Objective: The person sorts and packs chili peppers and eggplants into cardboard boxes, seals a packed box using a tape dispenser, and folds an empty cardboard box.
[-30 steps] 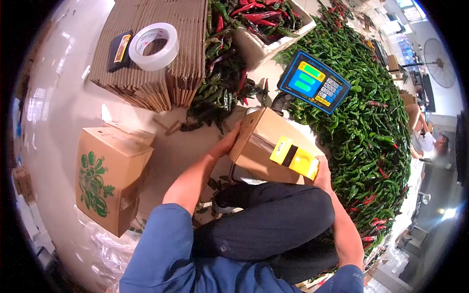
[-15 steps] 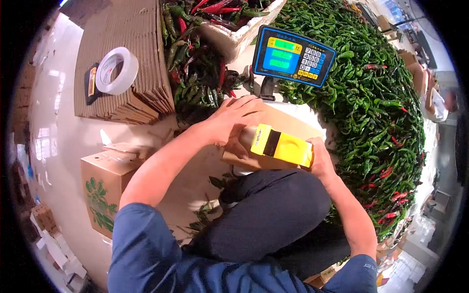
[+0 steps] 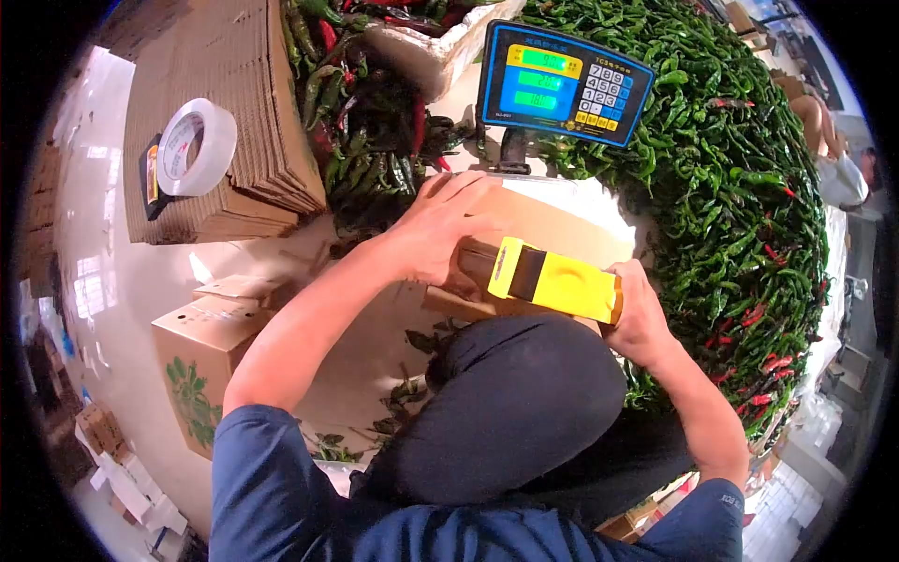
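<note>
A cardboard box (image 3: 554,221) lies on the scale in front of my knees. My left hand (image 3: 451,229) grips its left end, with the fingers spread over the top and the thumb bent down the near side. In my right hand (image 3: 641,314) is a yellow tape dispenser (image 3: 560,286), held by its right end. The dispenser's front with the black band is against the box's near side, pointing toward my left hand. Just beyond the box stands the scale's display (image 3: 566,82), with lit green readouts.
A stack of flattened cartons (image 3: 211,89) at left carries a clear tape roll (image 3: 197,148). Below it stands a printed carton (image 3: 208,351). Green peppers (image 3: 721,201) are heaped along the right. A white foam box (image 3: 426,51) with red and green peppers is behind. Another person (image 3: 838,173) is at far right.
The view has shifted slightly, moving the display and carton stack up in the picture. Readings on the display have changed. The dispenser has moved a little to the right; both hands keep their grip.
</note>
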Motion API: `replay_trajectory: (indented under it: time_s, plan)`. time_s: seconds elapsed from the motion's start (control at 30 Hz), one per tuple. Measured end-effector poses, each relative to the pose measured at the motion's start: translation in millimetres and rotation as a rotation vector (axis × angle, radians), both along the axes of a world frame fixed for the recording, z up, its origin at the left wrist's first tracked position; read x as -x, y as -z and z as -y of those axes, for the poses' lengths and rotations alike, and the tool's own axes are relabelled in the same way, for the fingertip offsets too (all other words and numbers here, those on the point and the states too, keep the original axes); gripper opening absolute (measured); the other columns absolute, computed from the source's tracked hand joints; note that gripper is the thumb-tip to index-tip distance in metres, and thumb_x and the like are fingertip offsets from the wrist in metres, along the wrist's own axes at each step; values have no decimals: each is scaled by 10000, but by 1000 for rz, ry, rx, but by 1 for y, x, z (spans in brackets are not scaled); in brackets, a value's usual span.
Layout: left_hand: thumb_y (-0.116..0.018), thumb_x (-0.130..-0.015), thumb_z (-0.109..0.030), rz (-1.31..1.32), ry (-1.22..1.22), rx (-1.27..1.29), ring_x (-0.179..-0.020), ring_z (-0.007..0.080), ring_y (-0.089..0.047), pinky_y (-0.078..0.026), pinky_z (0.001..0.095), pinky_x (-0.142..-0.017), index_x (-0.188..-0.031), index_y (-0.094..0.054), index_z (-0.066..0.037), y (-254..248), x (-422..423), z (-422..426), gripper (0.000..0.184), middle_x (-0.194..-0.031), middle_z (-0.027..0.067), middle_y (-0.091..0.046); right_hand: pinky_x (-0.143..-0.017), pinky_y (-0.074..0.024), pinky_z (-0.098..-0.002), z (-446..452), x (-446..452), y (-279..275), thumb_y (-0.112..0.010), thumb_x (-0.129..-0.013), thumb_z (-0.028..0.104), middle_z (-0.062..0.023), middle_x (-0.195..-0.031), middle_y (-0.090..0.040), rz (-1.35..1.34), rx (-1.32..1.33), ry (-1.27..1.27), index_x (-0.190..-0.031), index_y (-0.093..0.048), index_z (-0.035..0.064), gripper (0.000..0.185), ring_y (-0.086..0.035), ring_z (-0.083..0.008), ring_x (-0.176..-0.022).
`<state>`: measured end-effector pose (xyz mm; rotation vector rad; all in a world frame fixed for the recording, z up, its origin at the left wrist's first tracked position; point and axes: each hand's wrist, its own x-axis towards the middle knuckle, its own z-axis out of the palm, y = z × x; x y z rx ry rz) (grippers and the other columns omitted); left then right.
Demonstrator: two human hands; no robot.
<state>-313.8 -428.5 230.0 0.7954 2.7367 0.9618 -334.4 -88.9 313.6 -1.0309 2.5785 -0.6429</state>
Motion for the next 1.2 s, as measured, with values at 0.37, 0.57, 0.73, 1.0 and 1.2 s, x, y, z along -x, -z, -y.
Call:
replay_trajectory:
  time_s: [0.37,0.57,0.73,1.0,1.2]
  plan:
    - [-879,-576,-500,25,20,120,-1458,454,-224,-153,543,-1218,-1357,-591,-181,-23,-1,-15,892,-1537,265,-298,-869,-478,-430,-128,0,7,-720,-612,-77,-207,-1068,-479,52,-279,102,-1196,-414,8,665,-529,-420,-989]
    - [-784,-636,-648,-95,114,232,-1437,503,-236,-131,579,-1210,-1453,-494,-208,-25,12,-117,972,-1534,320,-282,-844,-491,-448,-123,0,8,-637,-790,-20,-242,-1047,-504,82,-152,168,-1106,-450,-11,368,-558,-424,-960]
    - [-758,-673,-635,-154,123,199,-1401,459,-316,-160,575,-1193,-1443,-504,-204,-26,16,-149,918,-1506,265,-364,-804,-517,-436,-131,-1,-2,-577,-806,-50,-230,-1032,-513,153,-299,165,-1033,-450,-14,262,-578,-369,-896]
    - [-815,-646,-547,-154,132,191,-1367,456,-346,-199,576,-1175,-1402,-555,-271,-26,15,-154,845,-1470,268,-389,-776,-526,-448,-179,2,-10,-644,-748,-52,-191,-1033,-515,30,-212,119,-1064,-448,44,384,-598,-406,-889]
    - [-792,-681,-575,-150,161,237,-1409,439,-306,-196,575,-1177,-1446,-512,-274,-28,19,-157,868,-1495,256,-370,-789,-511,-474,-206,-6,30,-640,-770,-40,-194,-1076,-531,103,-184,199,-1098,-450,35,387,-602,-414,-937]
